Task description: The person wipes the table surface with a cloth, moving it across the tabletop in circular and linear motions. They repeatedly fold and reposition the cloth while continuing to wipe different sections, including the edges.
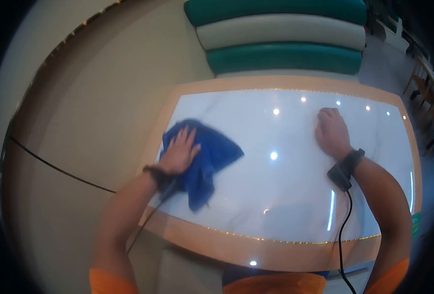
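the left hand [180,152] presses flat, fingers spread, on a crumpled blue cloth [204,159] at the left edge of the glossy white marble worktop [285,186], so its grip is wide and not closed round the cloth. the right hand [331,132], curled into a loose fist holding nothing, rests on the far right of the worktop. the wiping looks under way at the left side, with the middle and right judged left to cover, though no dirt shows either way.

We count one crumpled blue cloth [204,161], one glossy white marble-patterned table [295,196] with a tan rim, two bare hands, two black wristbands, and three stacked cushion rolls.
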A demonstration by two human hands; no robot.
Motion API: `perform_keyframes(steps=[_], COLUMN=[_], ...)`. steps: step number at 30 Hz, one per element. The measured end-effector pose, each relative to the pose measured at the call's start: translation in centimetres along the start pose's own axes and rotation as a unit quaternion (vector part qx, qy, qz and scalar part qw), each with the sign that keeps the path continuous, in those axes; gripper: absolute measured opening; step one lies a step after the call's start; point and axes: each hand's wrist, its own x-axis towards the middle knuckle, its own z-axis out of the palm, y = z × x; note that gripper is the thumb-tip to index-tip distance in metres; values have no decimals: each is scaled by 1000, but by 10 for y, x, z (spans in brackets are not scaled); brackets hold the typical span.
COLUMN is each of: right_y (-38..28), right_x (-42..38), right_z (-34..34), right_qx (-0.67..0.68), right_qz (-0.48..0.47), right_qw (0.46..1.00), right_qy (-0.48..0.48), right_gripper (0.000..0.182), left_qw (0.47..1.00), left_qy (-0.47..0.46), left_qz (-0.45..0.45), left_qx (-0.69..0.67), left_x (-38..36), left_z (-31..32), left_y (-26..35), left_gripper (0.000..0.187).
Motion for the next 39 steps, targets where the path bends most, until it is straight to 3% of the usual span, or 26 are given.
perform_keyframes(steps=[5,9,11,14,19,24,26,29,33,36,39], right_y=[-7,-18,-22,-17,-17,-24,-28,-29,-41,-34,-32], right_x=[1,8,10,4,7,10,10,10,12,5,6], right_z=[-4,-10,-11,-17,-23,-17,-22,-26,-31,-28,-29], right_qx=[-4,5,2,12,57,57,64,63,69,72,75], right_qz=[-22,-30,-14,-99,-115,-91,-93,-78,-78,-87,-83], right_qw=[1000,999,998,993,989,993,993,995,995,994,994], right_qy=[-3,-24,-54,-70,-72,-53,-37,-29,-10,-9,-15], right_gripper=[28,33,39,38,36,36,36,37,34,33,32], left_qw=[995,994,996,997,991,986,990,987,982,992,988], left_qy=[20,32,37,61,120,107,59,62,60,35,-5], left_qz=[-99,-105,-84,-56,11,105,78,126,130,71,43], left_qx=[-8,2,6,-4,-66,-73,-105,-78,-127,-94,-147], left_x=[147,224,244,247,239,152,79,-24,-171,-248,-299], left_z=[-1,-22,-26,-18,-3,10,-18,-18,-34,-22,-37], left_y=[-25,-43,-55,-61,-68,-74,-44,-42,-45,-37,-40], left_gripper=[69,68,66,62,51,43,43,37,29,22,20])
